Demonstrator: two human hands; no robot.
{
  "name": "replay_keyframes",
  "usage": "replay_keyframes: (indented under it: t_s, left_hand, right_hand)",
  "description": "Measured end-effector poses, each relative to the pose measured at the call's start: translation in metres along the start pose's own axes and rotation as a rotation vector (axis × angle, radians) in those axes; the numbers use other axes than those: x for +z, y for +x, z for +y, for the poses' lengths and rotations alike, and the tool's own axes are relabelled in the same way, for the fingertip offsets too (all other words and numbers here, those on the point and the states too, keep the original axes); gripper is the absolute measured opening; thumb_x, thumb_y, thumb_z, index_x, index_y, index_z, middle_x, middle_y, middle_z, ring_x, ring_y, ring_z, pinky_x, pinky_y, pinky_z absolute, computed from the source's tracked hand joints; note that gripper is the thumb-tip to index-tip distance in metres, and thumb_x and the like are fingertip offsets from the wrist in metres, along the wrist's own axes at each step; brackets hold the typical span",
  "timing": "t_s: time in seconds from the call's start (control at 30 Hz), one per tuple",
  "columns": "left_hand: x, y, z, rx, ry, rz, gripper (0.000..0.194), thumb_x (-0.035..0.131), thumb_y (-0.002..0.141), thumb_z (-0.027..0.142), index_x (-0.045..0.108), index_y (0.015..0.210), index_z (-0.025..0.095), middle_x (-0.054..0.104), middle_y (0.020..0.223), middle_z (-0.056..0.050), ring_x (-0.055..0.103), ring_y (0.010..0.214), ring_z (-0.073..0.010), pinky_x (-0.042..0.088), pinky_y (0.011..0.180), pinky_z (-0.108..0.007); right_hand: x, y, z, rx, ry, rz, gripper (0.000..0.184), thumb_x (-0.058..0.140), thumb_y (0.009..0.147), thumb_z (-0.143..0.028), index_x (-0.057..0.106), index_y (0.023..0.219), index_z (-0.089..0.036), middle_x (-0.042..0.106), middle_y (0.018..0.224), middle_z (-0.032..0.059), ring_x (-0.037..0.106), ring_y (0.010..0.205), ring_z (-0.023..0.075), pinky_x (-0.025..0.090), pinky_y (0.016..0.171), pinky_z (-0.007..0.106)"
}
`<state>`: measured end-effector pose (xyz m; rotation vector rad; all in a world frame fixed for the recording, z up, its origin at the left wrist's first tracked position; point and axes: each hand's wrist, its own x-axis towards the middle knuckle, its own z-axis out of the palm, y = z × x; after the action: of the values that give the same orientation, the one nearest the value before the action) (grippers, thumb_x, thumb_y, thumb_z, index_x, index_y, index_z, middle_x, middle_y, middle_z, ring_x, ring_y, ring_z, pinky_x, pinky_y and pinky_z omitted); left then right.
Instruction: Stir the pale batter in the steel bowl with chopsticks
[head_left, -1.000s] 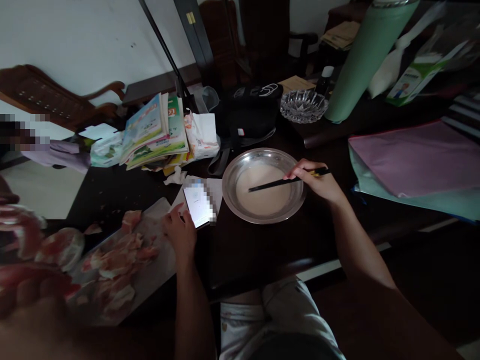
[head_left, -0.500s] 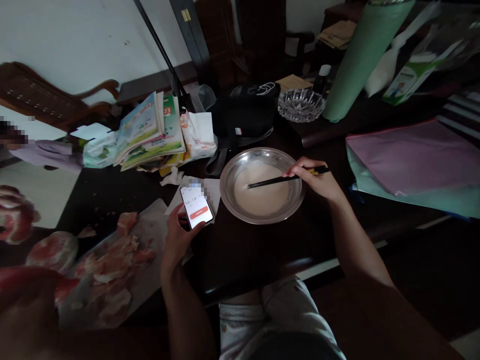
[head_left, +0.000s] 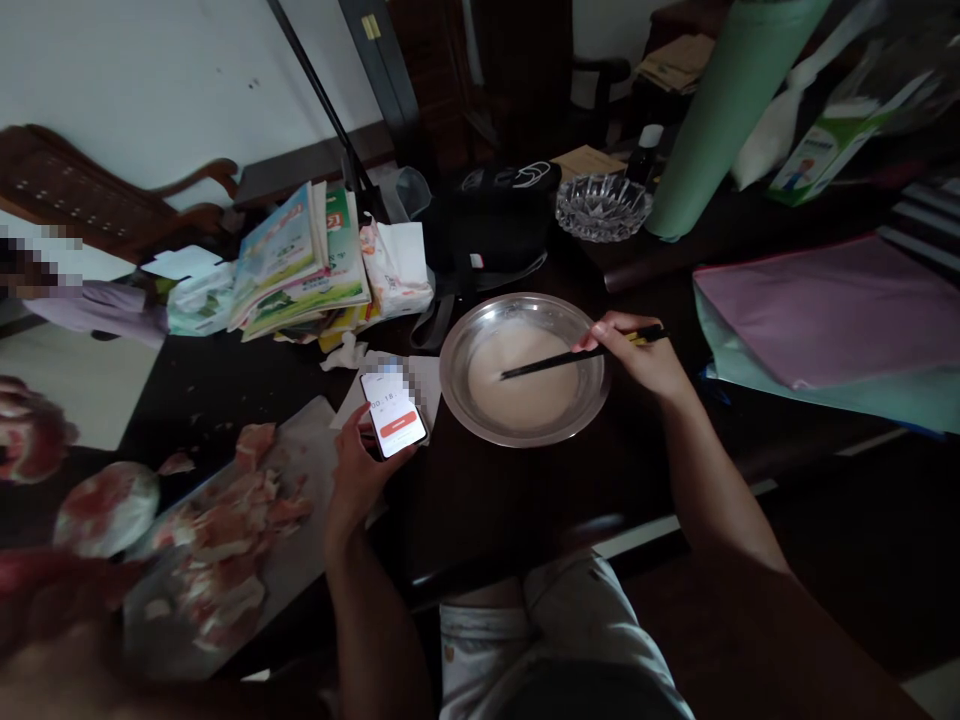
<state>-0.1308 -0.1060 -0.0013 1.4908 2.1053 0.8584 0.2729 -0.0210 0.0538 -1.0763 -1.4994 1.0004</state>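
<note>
A wide steel basin (head_left: 451, 395) stands on the dark table, holding a milky, cream-coloured liquid (head_left: 517, 400). My right hand (head_left: 630, 352) grips a pair of black chopsticks (head_left: 547, 363) over the basin's right rim. Their tips reach into the liquid near its middle. To the left of the basin, my left hand (head_left: 366, 465) is closed around a phone (head_left: 396, 420) tilted with its lit screen up. The screen shows timer-like digits and an orange button. Under the phone lies white paper (head_left: 427, 385).
Pinkish peel pieces (head_left: 232, 530) lie on a clear sheet at left, where another person's blurred arm reaches in. Behind are stacked booklets (head_left: 300, 260), a tissue pack (head_left: 397, 265), a black bag (head_left: 491, 225) and a glass ashtray (head_left: 602, 208). Plastic folders (head_left: 832, 310) lie at right.
The chopsticks and my right hand have shifted slightly to the right within the basin. My left hand stays on the phone. The blurred arm at the lower left has moved a little.
</note>
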Motion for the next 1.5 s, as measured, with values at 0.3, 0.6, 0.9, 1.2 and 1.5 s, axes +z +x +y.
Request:
replay_keyframes:
  t_s: [0.3,0.6,0.9,1.2,1.5]
  left_hand:
    - [0.0,-0.002,0.004,-0.023,0.004,0.0,0.098,0.087,0.054,0.048,0.047,0.141,0.026,0.055,0.118,-0.008,0.06,0.094,-0.0247,0.051,0.092,-0.051]
    - [-0.001,-0.002,0.006,-0.015,0.019,-0.006,0.099,0.086,0.055,0.051,0.046,0.142,0.025,0.055,0.12,-0.009,0.06,0.091,-0.0239,0.051,0.093,-0.052]
    - [0.002,0.002,0.008,-0.017,-0.027,0.037,0.08,0.08,0.064,0.041,0.051,0.136,0.023,0.057,0.112,-0.007,0.06,0.085,-0.0225,0.053,0.089,-0.046]
    - [0.007,0.001,0.038,-0.131,0.198,0.227,0.043,0.044,0.094,0.032,0.059,0.134,0.023,0.062,0.119,-0.016,0.053,0.123,-0.0387,0.037,0.104,-0.063]
    - [0.011,0.0,0.041,-0.19,0.303,0.238,0.044,0.045,0.095,0.04,0.064,0.133,0.029,0.05,0.132,-0.018,0.042,0.129,-0.0438,0.028,0.105,-0.072]
  right_hand:
    - [-0.009,-0.003,0.0,0.022,0.007,0.061,0.042,0.065,0.088,-0.056,0.069,0.061,-0.025,0.074,0.067,0.0022,0.07,0.069,0.0187,0.054,0.076,0.034]
    - [-0.013,0.001,0.006,-0.01,-0.026,0.224,0.044,0.064,0.087,-0.06,0.067,0.06,-0.025,0.074,0.067,0.0029,0.07,0.07,0.0205,0.055,0.079,0.038]
    - [0.003,0.0,-0.001,-0.002,0.012,-0.059,0.038,0.067,0.084,-0.059,0.072,0.07,-0.024,0.078,0.078,0.0031,0.072,0.08,0.0192,0.055,0.078,0.034]
    - [-0.011,-0.002,0.002,0.011,-0.013,0.136,0.046,0.062,0.087,-0.062,0.068,0.06,-0.025,0.074,0.066,0.003,0.071,0.07,0.0206,0.056,0.077,0.037]
    - [-0.007,0.001,0.004,-0.015,-0.011,0.173,0.042,0.066,0.085,-0.061,0.069,0.065,-0.025,0.076,0.071,0.0028,0.071,0.075,0.0202,0.055,0.081,0.037]
